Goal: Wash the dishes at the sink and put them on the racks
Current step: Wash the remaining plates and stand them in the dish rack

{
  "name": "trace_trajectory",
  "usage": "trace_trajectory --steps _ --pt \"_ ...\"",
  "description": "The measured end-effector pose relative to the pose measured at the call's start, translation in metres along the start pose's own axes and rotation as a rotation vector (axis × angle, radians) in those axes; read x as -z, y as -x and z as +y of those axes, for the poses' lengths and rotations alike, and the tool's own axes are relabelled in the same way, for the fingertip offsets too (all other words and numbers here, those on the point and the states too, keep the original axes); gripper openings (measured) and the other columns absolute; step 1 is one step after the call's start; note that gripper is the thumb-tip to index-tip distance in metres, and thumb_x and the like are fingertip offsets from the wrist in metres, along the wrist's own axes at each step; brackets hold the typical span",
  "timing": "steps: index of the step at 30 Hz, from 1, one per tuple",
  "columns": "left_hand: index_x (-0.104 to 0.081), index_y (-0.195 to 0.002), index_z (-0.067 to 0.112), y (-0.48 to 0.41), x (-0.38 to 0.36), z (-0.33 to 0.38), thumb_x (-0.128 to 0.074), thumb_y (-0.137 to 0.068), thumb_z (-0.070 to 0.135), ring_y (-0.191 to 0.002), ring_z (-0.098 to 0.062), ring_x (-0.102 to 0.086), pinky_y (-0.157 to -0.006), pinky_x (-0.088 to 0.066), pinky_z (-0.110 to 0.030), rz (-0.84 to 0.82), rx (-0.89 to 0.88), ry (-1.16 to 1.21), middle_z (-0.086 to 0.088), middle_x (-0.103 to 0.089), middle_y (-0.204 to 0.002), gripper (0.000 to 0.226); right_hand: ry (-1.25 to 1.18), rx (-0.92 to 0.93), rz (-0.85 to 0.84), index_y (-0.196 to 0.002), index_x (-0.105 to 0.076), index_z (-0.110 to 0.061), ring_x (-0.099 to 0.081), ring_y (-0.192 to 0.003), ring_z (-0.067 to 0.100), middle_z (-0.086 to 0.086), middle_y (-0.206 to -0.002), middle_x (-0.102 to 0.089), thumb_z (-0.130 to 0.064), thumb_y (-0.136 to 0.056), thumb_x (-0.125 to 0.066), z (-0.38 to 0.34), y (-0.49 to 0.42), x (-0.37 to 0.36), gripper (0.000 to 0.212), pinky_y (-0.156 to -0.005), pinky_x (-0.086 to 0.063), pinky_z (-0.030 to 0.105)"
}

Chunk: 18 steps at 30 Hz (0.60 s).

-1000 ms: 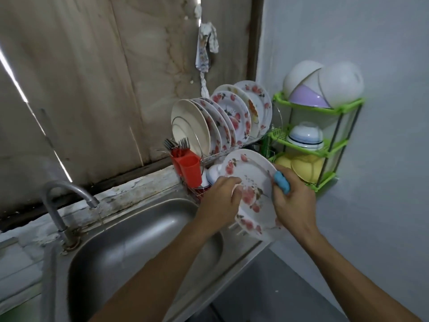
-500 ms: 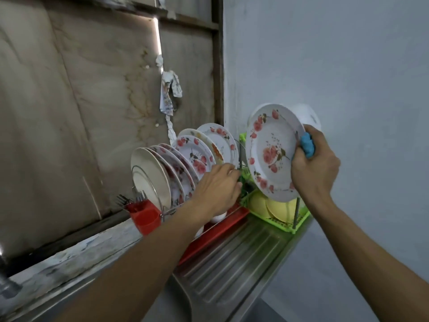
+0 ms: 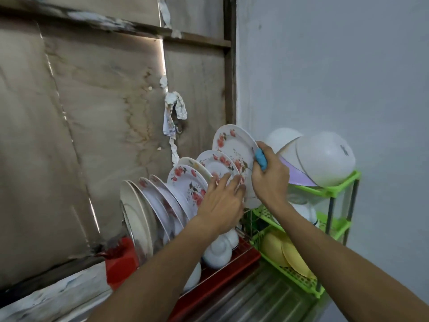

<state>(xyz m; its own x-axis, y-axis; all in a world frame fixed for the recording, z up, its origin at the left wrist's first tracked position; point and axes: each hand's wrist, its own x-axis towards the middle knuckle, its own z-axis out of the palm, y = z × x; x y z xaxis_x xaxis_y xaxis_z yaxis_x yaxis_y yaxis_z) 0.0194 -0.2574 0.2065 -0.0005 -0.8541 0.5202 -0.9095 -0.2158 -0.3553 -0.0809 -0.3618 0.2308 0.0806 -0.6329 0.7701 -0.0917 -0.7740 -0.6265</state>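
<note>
One on-edge floral plate (image 3: 234, 145) was gripped by the right hand (image 3: 270, 180), rack (image 3: 246, 226) at its six o'clock; the left hand (image 3: 222, 201), fingers straight, pressed on racked plates (image 3: 185, 184).

Plate (image 3: 234, 145): lower rim hidden behind left hand (image 3: 222, 205) and right hand (image 3: 270, 180), above tray (image 3: 246, 255).
Blue object (image 3: 261, 160): mostly covered by right hand; kind unclear.
Red holder (image 3: 118, 263): blurred, at tray's left end.
Bowl mark (image 3: 345, 150): unreadable, right of tray.
</note>
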Motion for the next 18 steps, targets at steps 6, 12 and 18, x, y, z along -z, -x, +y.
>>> trace_trajectory --steps 6,12,18 --pt "-0.066 -0.127 0.008 0.001 -0.027 -0.014 -0.065 -0.085 0.039 -0.128 -0.037 -0.054 -0.106 -0.045 -0.057 -0.008 0.024 -0.071 -0.015 -0.06 -0.137 0.053 -0.056 0.062 -0.084 -0.137 -0.059 -0.015 -0.063 -0.103 0.024 0.005 -0.119 -0.07 -0.004 -0.09 -0.058 0.026 0.004 -0.038 0.047 -0.092 -0.053 0.04" --pt "-0.066 -0.126 0.005 0.004 -0.039 -0.021 -0.065 -0.087 0.04 -0.136 -0.038 -0.048 -0.111 -0.039 -0.057 0.003 -0.004 -0.12 -0.016 -0.06 -0.137 0.051 -0.064 -0.02 -0.318 -0.136 -0.058 -0.02 -0.064 -0.104 0.024 0.006 -0.118 -0.07 -0.011 -0.098 -0.054 0.046 0.006 -0.057 0.039 -0.09 -0.05 0.029" --pt "-0.059 -0.135 0.005 0.011 -0.039 -0.025 -0.046 -0.097 0.042 -0.147 -0.039 -0.031 -0.121 -0.017 -0.056 0.019 -0.022 -0.135 -0.017 -0.048 -0.151 0.055 -0.079 -0.132 -0.355 -0.131 -0.06 -0.027 -0.063 -0.099 0.021 0.0 -0.108 -0.068 -0.025 -0.104 -0.051 0.058 0.017 -0.051 0.029 -0.09 -0.054 0.04"
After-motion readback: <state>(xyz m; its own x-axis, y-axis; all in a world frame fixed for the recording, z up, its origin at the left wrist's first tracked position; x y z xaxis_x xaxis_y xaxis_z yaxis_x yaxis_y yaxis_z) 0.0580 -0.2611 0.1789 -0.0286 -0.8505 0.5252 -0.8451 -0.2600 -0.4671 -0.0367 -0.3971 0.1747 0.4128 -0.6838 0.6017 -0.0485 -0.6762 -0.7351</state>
